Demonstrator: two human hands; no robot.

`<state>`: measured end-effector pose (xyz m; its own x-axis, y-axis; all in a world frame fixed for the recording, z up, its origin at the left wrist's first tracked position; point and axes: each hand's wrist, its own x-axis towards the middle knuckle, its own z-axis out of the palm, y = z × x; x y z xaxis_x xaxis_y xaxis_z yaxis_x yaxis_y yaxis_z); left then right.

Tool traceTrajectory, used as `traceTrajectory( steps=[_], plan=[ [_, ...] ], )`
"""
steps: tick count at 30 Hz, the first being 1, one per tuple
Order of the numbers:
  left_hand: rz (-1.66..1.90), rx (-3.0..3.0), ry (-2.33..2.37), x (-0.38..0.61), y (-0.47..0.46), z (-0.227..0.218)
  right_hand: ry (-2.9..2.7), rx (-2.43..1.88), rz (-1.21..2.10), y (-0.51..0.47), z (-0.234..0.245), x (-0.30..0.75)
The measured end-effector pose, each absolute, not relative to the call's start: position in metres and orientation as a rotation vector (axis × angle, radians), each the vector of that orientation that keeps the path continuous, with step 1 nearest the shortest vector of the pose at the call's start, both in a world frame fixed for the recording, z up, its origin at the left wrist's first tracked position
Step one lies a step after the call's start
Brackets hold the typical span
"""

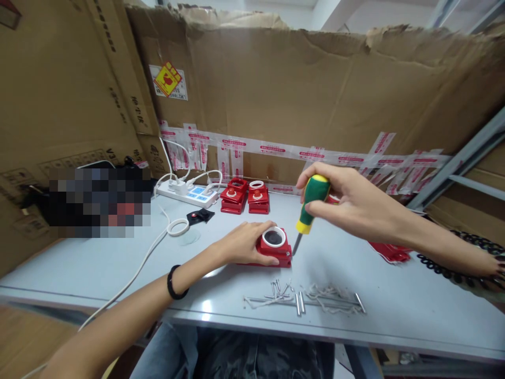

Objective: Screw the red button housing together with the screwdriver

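Observation:
My left hand (pixel 249 243) presses a red box-shaped device (pixel 284 255) with a white ring and dark round window against the table. Its thumb lies along the near side and the fingers wrap over the top. In my right hand (pixel 329 196) is a screwdriver (pixel 314 199) with a green and yellow handle, tilted so its shaft slants down to the left. The tip is at the right end of the red device, near a small screw; whether it sits in a screw head I cannot tell. Loose screws (pixel 278 288) lie just in front of the device.
Metal rods and pins (pixel 300 303) lie with frayed string near the front edge. Two similar red devices (pixel 233 197) stand at the back beside a white power strip (pixel 192 193). A white cable (pixel 138 271) crosses the left side. Red pieces (pixel 390 251) lie at right; cardboard (pixel 276 95) walls the back.

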<state>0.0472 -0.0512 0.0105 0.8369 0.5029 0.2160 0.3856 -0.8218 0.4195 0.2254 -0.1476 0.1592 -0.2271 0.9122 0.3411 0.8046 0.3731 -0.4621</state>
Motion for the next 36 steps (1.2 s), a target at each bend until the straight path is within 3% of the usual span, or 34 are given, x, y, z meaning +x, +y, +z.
traceTrajectory(
  steps=[7, 14, 25, 36],
  plan=[
    [0.449, 2.650, 0.680, 0.046, -0.052, 0.010, -1.831, -1.559, 0.734, -0.141, 0.105, 0.233],
    [0.471, 2.613, 0.651, 0.047, -0.051, 0.010, -2.203, -1.784, 0.485, -0.136, 0.048, 0.238],
    [0.453, 2.633, 0.667, 0.047, -0.051, 0.009, -2.300, -1.773, 0.268, -0.139, 0.048, 0.233],
    [0.469, 2.611, 0.670, 0.046, -0.052, 0.010, -2.237, -1.808, 0.280, -0.141, 0.044, 0.227]
  ],
)
